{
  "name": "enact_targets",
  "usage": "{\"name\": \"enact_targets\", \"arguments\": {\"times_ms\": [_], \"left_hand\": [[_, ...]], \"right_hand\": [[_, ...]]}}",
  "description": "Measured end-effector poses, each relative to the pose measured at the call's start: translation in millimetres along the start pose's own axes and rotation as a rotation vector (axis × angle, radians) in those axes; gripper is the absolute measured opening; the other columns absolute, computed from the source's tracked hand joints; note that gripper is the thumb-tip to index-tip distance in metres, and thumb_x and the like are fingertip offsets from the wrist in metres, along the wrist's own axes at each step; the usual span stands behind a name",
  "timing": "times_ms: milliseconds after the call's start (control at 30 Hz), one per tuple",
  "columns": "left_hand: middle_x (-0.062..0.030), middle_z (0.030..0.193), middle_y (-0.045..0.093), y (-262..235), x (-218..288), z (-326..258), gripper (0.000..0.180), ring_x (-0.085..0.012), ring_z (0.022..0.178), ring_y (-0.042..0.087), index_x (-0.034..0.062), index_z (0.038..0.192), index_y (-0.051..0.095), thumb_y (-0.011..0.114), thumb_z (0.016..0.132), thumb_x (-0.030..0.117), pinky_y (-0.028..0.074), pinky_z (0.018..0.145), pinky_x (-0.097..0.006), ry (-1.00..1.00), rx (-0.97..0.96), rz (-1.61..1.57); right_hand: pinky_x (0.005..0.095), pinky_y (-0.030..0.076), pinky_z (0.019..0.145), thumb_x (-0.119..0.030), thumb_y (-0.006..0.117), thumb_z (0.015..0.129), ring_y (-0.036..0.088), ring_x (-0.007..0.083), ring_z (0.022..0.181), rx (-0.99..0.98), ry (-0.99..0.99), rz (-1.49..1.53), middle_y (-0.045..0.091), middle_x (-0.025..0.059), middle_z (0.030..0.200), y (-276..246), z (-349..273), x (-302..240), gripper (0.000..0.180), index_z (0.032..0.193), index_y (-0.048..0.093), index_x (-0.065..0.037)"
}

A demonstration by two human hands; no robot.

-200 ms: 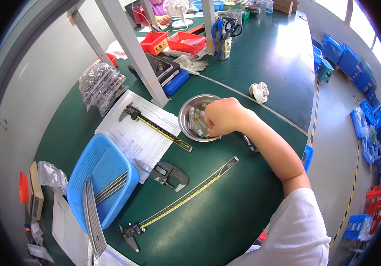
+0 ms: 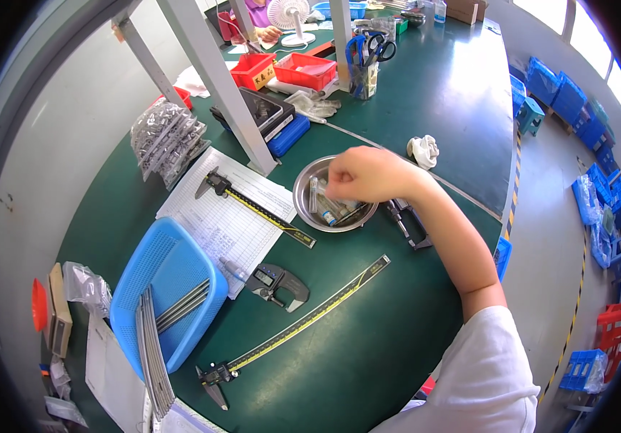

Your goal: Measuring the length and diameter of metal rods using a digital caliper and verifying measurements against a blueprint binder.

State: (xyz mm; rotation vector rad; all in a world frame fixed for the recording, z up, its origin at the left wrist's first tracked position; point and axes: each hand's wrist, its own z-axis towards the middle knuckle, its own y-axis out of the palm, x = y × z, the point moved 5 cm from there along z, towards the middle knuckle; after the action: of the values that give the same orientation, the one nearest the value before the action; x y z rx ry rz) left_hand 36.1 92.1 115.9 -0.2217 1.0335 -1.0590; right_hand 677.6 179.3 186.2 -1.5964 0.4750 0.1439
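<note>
My right hand hovers above a round steel bowl, its fingers curled together. Whatever they may pinch is hidden behind the knuckles. Inside the bowl lie several small clear vials, partly covered by the hand. Just right of the bowl, beside my forearm, a micrometer rests on the green table. A second micrometer, with a digital display, lies left of centre. One digital caliper lies across printed sheets; another caliper stretches diagonally nearer to me. My left hand is out of the picture.
A blue basket with thin metal rods stands at the left. A grey post rises behind the sheets, near bagged parts. Farther back are red trays, a scissors cup, a white cloth and another person's hand.
My right hand has lifted away from the vials and moved slightly farther from me. More of the bowl's contents and of the micrometer beside it now shows.
</note>
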Motion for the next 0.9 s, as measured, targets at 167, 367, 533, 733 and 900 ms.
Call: {"name": "enact_targets", "arguments": {"times_ms": [167, 367, 533, 733, 900], "left_hand": [[-0.0215, 0.104, 0.057, 1.3, -1.8, 4.3, 0.025, -0.0347, 0.101, 0.053, -0.0021, 0.108, 0.059, 0.052, 0.089, 0.013, 0.041, 0.091, -0.042, -0.018, 0.0, -0.018], [-0.0218, 0.105, 0.056, 0.0, -1.9, 3.0, 0.025, -0.0346, 0.102, 0.052, -0.0022, 0.108, 0.059, 0.052, 0.089, 0.013, 0.041, 0.091, -0.042, -0.028, -0.015, -0.022], [-0.022, 0.106, 0.056, 2.8, -2.7, 4.1, 0.025, -0.0346, 0.102, 0.052, -0.0024, 0.108, 0.059, 0.052, 0.089, 0.013, 0.041, 0.091, -0.042, -0.018, -0.008, -0.021], [-0.0222, 0.105, 0.057, -1.4, 0.9, -0.9, 0.026, -0.035, 0.101, 0.053, -0.0026, 0.108, 0.059, 0.051, 0.09, 0.014, 0.041, 0.091, -0.042, -0.045, -0.024, -0.01], [-0.0221, 0.105, 0.057, 0.8, -1.1, 4.9, 0.025, -0.0349, 0.101, 0.053, -0.0027, 0.107, 0.059, 0.051, 0.09, 0.014, 0.041, 0.09, -0.042, -0.031, -0.007, -0.015]], "right_hand": [[0.0187, 0.037, 0.047, -0.022, 0.05, 0.091, 0.046, 0.0035, 0.052, -0.093, -0.079, 0.858, 0.055, -0.0002, 0.065, -4.2, 1.4, -3.1, 0.023, 0.089, 0.06, -0.002], [0.0184, 0.038, 0.052, -0.021, 0.043, 0.092, 0.048, 0.0038, 0.056, -0.149, -0.222, 0.915, 0.054, -0.0007, 0.066, -6.1, -0.4, -12.4, 0.026, 0.092, 0.06, -0.001], [0.0199, 0.037, 0.051, -0.021, 0.044, 0.088, 0.051, 0.0045, 0.057, -0.139, -0.242, 0.927, 0.055, 0.0, 0.075, -1.3, 1.4, -9.4, 0.026, 0.091, 0.062, -0.003], [0.0219, 0.039, 0.053, -0.021, 0.047, 0.086, 0.051, 0.0059, 0.057, -0.147, -0.184, 0.906, 0.055, 0.0, 0.074, -2.3, 0.7, -12.0, 0.024, 0.088, 0.061, -0.003], [0.0278, 0.046, 0.063, -0.031, 0.055, 0.082, 0.059, 0.0151, 0.064, 0.09, 0.024, 0.613, 0.06, 0.0061, 0.076, -0.1, 7.9, 5.4, 0.029, 0.086, 0.063, -0.004]]}}
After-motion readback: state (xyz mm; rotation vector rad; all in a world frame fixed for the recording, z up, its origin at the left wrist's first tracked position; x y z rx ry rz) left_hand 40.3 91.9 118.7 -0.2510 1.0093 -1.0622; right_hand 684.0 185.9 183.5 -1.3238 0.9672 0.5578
